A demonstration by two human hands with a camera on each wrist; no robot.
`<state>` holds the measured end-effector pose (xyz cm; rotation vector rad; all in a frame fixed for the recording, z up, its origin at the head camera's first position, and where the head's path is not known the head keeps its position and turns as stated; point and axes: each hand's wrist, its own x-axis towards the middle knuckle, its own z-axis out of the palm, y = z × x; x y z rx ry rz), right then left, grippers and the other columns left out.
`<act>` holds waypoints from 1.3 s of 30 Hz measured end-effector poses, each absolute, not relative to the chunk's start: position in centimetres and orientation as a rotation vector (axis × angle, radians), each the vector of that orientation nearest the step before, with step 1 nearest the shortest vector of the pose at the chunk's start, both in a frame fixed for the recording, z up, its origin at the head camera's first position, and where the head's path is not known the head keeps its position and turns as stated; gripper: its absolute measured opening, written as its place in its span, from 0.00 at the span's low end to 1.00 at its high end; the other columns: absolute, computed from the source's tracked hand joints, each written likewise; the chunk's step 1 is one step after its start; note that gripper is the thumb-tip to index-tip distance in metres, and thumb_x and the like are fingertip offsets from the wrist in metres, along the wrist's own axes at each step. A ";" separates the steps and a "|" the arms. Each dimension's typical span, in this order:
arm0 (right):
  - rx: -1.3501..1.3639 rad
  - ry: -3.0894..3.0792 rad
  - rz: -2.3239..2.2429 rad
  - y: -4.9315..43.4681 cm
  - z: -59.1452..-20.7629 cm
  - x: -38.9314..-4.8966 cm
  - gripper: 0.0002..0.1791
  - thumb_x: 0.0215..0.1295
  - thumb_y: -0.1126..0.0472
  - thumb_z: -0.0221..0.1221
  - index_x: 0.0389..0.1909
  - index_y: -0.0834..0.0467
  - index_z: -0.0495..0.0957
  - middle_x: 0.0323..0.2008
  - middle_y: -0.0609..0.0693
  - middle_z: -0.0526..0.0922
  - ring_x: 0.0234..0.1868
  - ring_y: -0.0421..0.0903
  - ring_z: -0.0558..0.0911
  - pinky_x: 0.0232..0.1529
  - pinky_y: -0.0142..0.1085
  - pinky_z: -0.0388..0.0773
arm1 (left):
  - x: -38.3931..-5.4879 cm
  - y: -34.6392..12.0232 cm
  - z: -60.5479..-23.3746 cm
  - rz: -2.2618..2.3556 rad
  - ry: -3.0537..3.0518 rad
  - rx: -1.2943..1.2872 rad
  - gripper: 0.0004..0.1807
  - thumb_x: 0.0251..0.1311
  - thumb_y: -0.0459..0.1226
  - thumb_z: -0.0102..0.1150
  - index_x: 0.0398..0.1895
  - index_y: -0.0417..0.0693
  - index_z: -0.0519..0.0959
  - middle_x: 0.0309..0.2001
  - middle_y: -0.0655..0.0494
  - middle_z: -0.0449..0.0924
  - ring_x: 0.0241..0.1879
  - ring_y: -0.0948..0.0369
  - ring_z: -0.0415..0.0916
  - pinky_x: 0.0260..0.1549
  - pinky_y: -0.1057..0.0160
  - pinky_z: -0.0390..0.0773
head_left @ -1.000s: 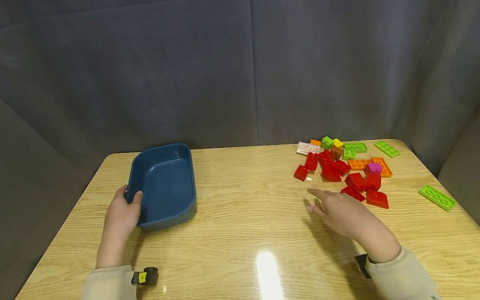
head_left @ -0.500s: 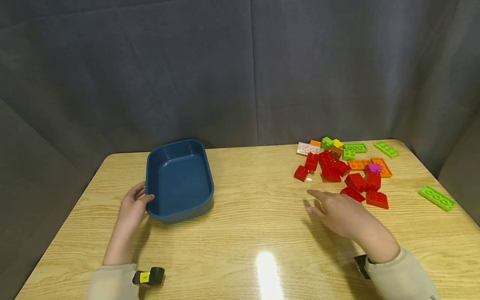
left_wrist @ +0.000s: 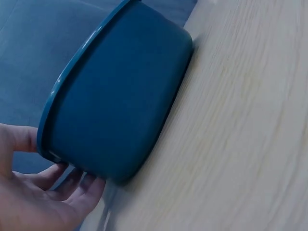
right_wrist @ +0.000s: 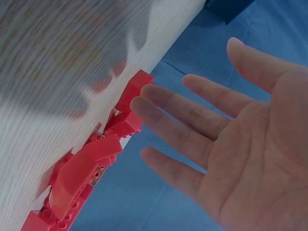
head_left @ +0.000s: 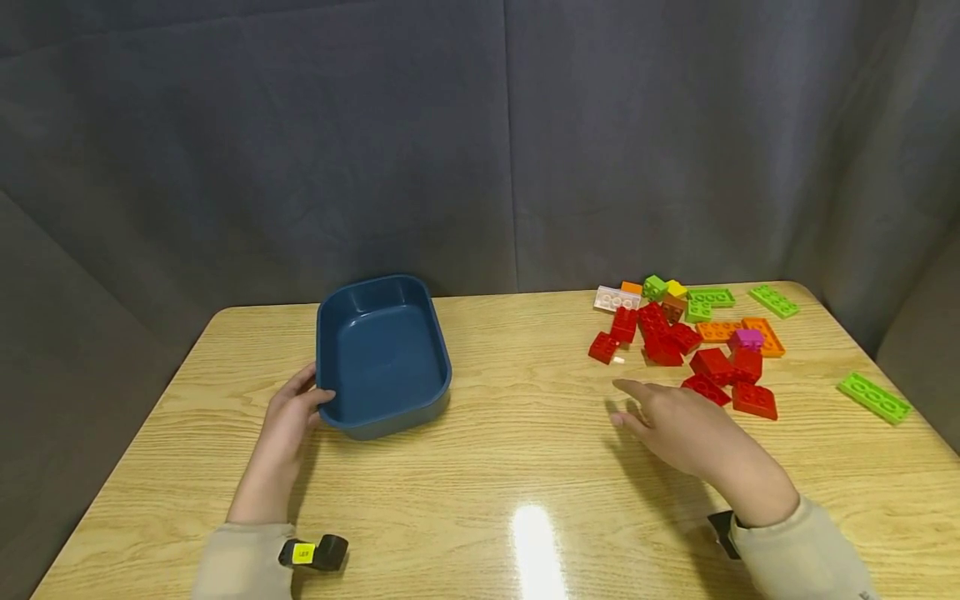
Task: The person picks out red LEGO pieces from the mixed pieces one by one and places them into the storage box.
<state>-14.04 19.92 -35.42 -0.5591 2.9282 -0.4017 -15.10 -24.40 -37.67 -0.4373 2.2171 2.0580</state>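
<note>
Head view: the left hand (head_left: 288,417) pinches the near-left rim of a blue, rounded-rectangular plastic tub (head_left: 390,358), left; the right hand (head_left: 678,429) is near red, blocky plastic bricks (head_left: 682,337), right. Left wrist: tub probably light, stiff, smooth; best held by its rim. Right wrist: fingers spread, holding nothing.

Dark grey fabric backdrop (head_left: 360,142) — vertical seam (head_left: 510,150), light wood-grain tabletop (head_left: 420,500), white glare (head_left: 537,550).

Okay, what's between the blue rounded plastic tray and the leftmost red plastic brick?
Just bare pale wood-grain tabletop between the blue rounded plastic tray and the leftmost red plastic brick; the head view shows it.
</note>
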 end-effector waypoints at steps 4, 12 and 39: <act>-0.561 2.929 -0.403 19.9 -35.5 -14.1 0.32 0.70 0.48 0.59 0.68 0.63 0.69 0.55 0.63 0.81 0.52 0.62 0.81 0.53 0.59 0.75 | -15.2 -24.0 -37.9 2.119 2.151 -0.377 0.35 0.70 0.29 0.44 0.79 0.40 0.47 0.78 0.46 0.44 0.71 0.50 0.55 0.63 0.60 0.63; -0.559 2.930 -0.397 20.0 -35.7 -14.2 0.31 0.71 0.49 0.59 0.68 0.63 0.69 0.53 0.62 0.82 0.51 0.61 0.82 0.53 0.58 0.75 | -15.2 -23.3 -38.3 2.126 2.117 -0.330 0.35 0.71 0.29 0.45 0.79 0.40 0.47 0.75 0.41 0.52 0.66 0.50 0.59 0.55 0.66 0.70; -0.570 2.944 -0.374 19.9 -35.8 -14.1 0.27 0.70 0.55 0.59 0.66 0.63 0.71 0.55 0.63 0.81 0.53 0.63 0.81 0.54 0.59 0.75 | -15.2 -20.7 -39.3 1.961 2.102 0.012 0.37 0.70 0.37 0.56 0.78 0.43 0.53 0.76 0.44 0.51 0.62 0.54 0.71 0.61 0.60 0.68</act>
